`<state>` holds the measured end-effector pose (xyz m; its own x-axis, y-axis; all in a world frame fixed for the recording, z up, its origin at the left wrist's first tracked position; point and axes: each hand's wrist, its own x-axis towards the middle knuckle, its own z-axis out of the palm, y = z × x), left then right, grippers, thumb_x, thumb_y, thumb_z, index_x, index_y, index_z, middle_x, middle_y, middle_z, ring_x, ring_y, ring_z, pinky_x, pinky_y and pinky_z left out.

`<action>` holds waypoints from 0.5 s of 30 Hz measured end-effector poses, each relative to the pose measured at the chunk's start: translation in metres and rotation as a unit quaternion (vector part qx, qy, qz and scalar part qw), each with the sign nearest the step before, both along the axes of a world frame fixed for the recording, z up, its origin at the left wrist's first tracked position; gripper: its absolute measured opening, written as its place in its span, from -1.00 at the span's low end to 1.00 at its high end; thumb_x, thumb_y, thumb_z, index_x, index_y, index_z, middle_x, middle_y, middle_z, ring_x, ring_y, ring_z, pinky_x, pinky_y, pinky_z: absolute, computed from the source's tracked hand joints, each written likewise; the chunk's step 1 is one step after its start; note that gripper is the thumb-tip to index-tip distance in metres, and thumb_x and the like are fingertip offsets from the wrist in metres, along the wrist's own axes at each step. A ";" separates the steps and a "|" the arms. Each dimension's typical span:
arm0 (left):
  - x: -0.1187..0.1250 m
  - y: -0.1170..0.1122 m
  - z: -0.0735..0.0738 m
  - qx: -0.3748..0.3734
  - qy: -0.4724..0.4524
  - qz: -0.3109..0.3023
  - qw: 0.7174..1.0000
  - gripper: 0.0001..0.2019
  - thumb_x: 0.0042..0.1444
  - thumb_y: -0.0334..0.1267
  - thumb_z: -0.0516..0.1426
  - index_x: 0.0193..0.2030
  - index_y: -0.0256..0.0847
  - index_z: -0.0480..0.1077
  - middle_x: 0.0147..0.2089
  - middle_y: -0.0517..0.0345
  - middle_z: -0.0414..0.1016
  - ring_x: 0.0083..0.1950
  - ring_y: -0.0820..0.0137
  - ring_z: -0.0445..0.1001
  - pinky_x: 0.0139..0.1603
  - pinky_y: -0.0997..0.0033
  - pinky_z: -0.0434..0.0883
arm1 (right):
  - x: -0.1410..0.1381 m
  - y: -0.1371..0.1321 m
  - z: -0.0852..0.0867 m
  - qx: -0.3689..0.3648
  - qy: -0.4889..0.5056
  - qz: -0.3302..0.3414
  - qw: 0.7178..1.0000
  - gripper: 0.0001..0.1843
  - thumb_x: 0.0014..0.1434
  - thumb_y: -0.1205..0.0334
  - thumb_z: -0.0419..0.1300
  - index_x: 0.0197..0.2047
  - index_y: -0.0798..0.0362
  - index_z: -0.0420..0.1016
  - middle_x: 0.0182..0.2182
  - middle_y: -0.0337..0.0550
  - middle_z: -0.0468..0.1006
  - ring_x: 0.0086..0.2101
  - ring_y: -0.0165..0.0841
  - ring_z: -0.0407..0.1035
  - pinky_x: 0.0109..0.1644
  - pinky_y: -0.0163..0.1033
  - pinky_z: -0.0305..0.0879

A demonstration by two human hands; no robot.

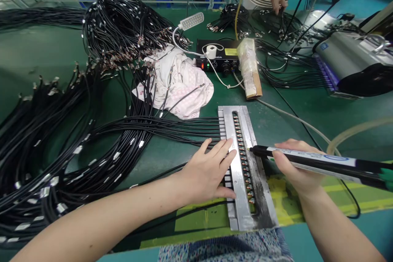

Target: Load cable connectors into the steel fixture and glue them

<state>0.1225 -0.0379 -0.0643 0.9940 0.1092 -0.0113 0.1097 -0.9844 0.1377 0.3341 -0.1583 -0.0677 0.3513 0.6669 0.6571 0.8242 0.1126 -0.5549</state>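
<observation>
A slotted metal fixture (pixel 238 163) lies near the table's front edge, with a row of small connectors (pixel 242 155) showing in its long slot. Black cables (pixel 184 125) enter it from the left side. Fingers spread, my left hand (pixel 210 168) lies flat on the fixture's left part and over some cables. My right hand (pixel 299 163) grips a black and white marker pen (pixel 310 159) with a green end. The pen's tip is at the right edge of the slot, close to the connectors; whether it touches them I cannot tell.
Big cable bundles (pixel 113 28) cover the left side. Behind the fixture are a crumpled cloth (pixel 184 82), a black control box (pixel 202 55) with a small lamp (pixel 192 21), and a taped block (pixel 249 69). A grey machine (pixel 346 57) stands right. Across the table, a person's hand (pixel 278 2) is over cables.
</observation>
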 end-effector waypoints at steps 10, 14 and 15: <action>0.002 -0.002 -0.001 0.025 -0.020 0.004 0.999 -0.13 0.02 0.36 -0.11 0.23 -0.38 0.08 0.34 -0.31 -0.06 0.32 0.05 -0.01 0.22 -0.03 -0.02 | 0.002 -0.006 -0.005 -0.015 0.022 -0.012 1.000 -0.90 -0.06 0.23 0.28 -0.38 -0.06 0.49 -0.54 -0.21 0.53 -0.51 -0.26 0.42 -0.40 -0.09 0.40; 0.003 -0.001 -0.001 0.028 -0.020 0.002 0.999 -0.13 0.00 0.36 -0.08 0.22 -0.38 0.09 0.33 -0.32 -0.05 0.30 0.04 0.02 0.21 -0.04 0.01 | 0.004 -0.008 -0.007 -0.018 0.026 -0.012 0.999 -0.88 -0.07 0.24 0.29 -0.37 -0.04 0.50 -0.52 -0.20 0.54 -0.48 -0.24 0.43 -0.38 -0.09 0.40; 0.003 -0.001 -0.001 0.029 -0.021 0.001 0.999 -0.13 0.00 0.37 -0.08 0.22 -0.38 0.10 0.33 -0.32 -0.05 0.30 0.04 0.03 0.20 -0.04 0.02 | 0.004 -0.008 -0.007 -0.017 0.027 -0.012 0.999 -0.87 -0.08 0.24 0.29 -0.37 -0.04 0.50 -0.52 -0.20 0.54 -0.48 -0.25 0.43 -0.38 -0.09 0.40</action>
